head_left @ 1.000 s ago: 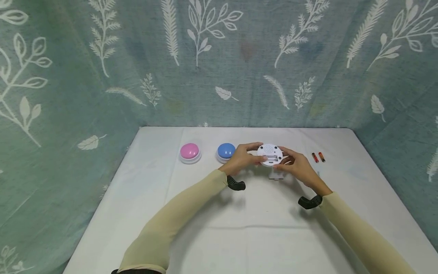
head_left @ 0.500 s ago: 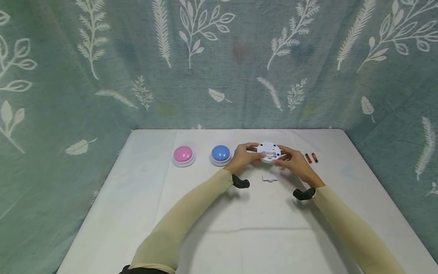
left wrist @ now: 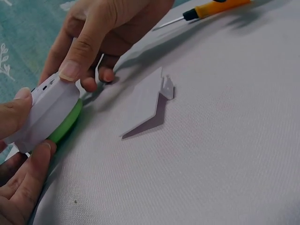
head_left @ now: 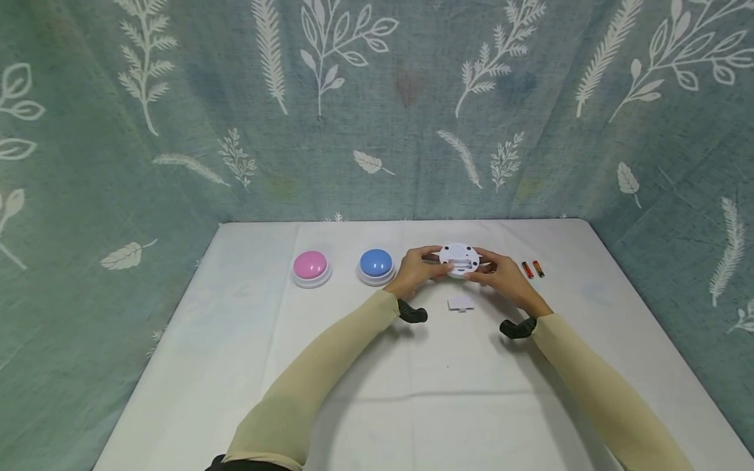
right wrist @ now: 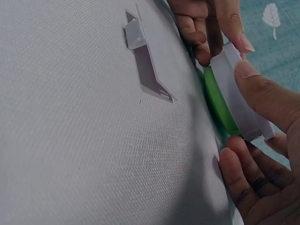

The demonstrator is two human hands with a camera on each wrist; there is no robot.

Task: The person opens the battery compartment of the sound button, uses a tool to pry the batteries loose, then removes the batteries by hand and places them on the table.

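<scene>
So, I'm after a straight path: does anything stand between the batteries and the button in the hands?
Yes: the right hand, gripping the button, stands between it and the batteries in the head view. Nothing else visible does; the cover lies off that line.

- The white unit (head_left: 458, 252) sits slightly farther right, now apart from the cover (head_left: 461, 303) in the head view.
- The right hand (head_left: 503, 278) is nearer the batteries (head_left: 527, 270).
- The left hand (head_left: 415, 273) is farther from the blue button (head_left: 376, 263).
</scene>
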